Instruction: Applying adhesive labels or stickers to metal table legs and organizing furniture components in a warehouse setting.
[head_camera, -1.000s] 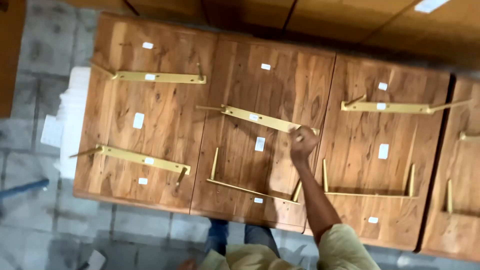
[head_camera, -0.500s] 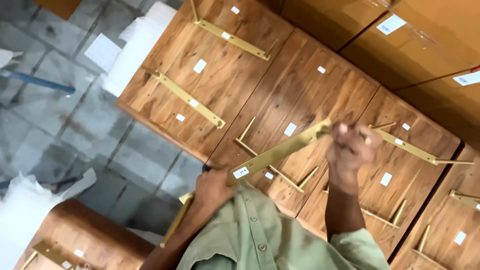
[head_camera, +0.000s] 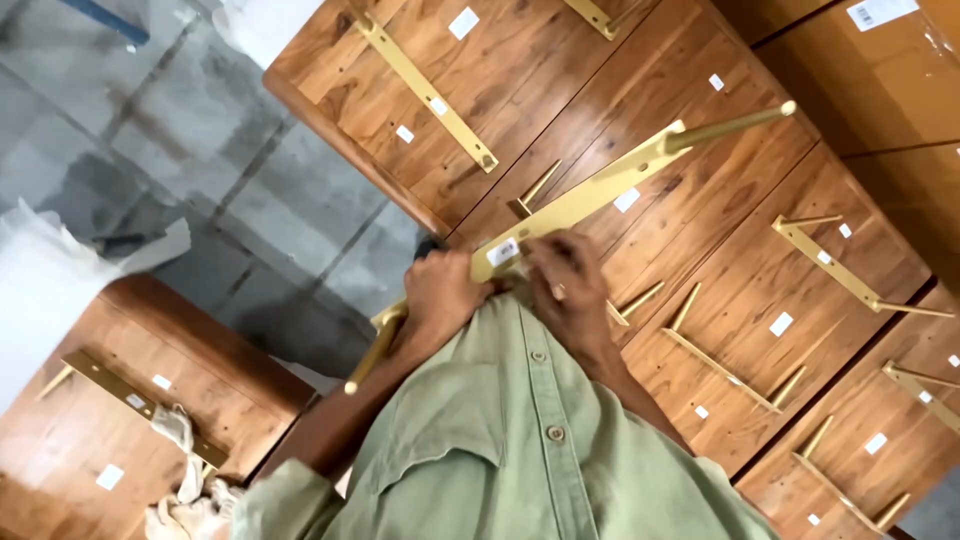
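Both hands are up against the chest of the green shirt (head_camera: 500, 440), gripping one long brass bracket (head_camera: 580, 205) between them. The left hand (head_camera: 440, 295) has its fingers wrapped round the bar near the lower end, just above the peg that sticks down toward the grey floor (head_camera: 150, 150). The right hand (head_camera: 570, 285) sits just beside it, fingers curled over the flat strip close to a small white sticker (head_camera: 503, 250). The bracket runs on a slant, rising up and to the right, and its far peg hangs in the air above the wooden panels (head_camera: 740, 260) without touching them.

Those panels lie side by side in a row, each carrying its own brass bracket; one lies flat on the panel at the top (head_camera: 425, 90), another on the panel to the right (head_camera: 850, 275). Lower left stands a separate wooden piece (head_camera: 100, 430) with a bracket on it too, and a pale rag (head_camera: 185, 470) draped over its edge
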